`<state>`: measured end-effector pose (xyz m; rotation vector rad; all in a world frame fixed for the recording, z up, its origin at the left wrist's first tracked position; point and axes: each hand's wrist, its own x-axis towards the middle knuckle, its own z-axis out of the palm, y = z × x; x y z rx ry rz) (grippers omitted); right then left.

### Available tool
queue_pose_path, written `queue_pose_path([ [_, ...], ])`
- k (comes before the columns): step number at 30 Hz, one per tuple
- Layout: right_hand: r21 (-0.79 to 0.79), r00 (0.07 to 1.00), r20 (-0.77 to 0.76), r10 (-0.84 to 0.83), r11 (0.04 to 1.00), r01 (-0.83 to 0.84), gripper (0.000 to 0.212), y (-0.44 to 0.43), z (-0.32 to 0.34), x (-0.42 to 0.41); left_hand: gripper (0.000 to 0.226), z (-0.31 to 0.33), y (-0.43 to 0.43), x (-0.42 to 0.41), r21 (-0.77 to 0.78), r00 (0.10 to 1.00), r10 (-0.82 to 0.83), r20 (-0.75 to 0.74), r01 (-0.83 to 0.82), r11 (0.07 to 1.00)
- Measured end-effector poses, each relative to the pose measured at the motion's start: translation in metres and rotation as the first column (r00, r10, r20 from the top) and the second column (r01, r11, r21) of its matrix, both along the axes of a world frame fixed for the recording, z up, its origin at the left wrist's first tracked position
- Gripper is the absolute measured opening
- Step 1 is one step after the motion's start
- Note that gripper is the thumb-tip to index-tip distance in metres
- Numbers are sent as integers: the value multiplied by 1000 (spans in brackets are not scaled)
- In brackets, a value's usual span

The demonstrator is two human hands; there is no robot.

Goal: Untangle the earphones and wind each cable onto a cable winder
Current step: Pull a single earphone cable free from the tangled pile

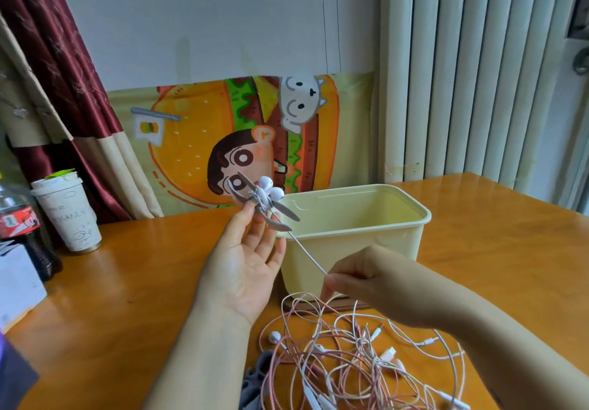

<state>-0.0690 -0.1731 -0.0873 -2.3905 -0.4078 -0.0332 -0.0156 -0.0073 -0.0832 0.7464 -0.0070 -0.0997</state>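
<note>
A person's left hand (245,269), palm toward the camera, pinches a gray cable winder (263,207) at its fingertips, the other fingers loosely apart. Two white earbuds (271,186) sit on the winder. From it a white cable (306,250) runs taut toward 4 o'clock into the right hand (357,277), thumb and forefinger clamped on it. More tangled earphones (350,362) lie at 6 o'clock on the wooden table (127,282), near a cream tub (366,244).

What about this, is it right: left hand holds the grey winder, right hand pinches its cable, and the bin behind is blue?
No: the head view shows the bin pale yellow, not blue. The left hand holds the grey winder, and the right hand pinches its cable.
</note>
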Motion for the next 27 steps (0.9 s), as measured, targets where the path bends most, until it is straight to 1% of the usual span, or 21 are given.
queue_pose_path([
  [2,-59,999,38,-15,998,17,27,1,8,-7,9,-5,-1,2,89,998,49,41,-53,995],
  [5,-120,993,105,-50,991,63,27,0,18,-19,13,-13,-2,1,330,976,109,187,-167,929],
  [7,-167,990,135,-48,983,70,26,0,23,-25,13,-16,-5,-3,468,950,116,289,-246,848],
  [9,-184,985,168,-27,981,58,26,2,28,-29,13,-16,-9,-4,587,908,113,404,-351,729],
  [10,-175,981,192,-25,983,59,26,2,30,-30,15,-16,-11,-5,628,888,102,448,-394,671],
  [12,-125,965,256,-53,988,87,27,1,35,-31,18,-15,-13,-8,673,866,57,496,-426,605],
  [16,33,899,414,-142,989,141,29,-9,39,-28,19,-15,-15,-11,757,854,-81,514,-408,510],
  [18,91,861,472,-191,982,167,33,-14,38,-25,16,-14,-15,-12,790,854,-168,492,-356,500],
  [21,196,840,474,-265,961,193,23,-22,37,-19,14,-13,-15,-15,824,846,-299,441,-250,509],
  [23,247,828,469,-308,945,213,20,-28,36,-15,25,-13,-14,-15,846,832,-385,400,-175,503],
  [24,270,820,470,-327,938,219,19,-32,36,-13,28,-12,-13,-15,854,822,-425,379,-134,503],
  [27,316,799,473,-371,918,239,25,-40,33,-9,23,-11,-10,-16,853,789,-512,339,-27,522],
])
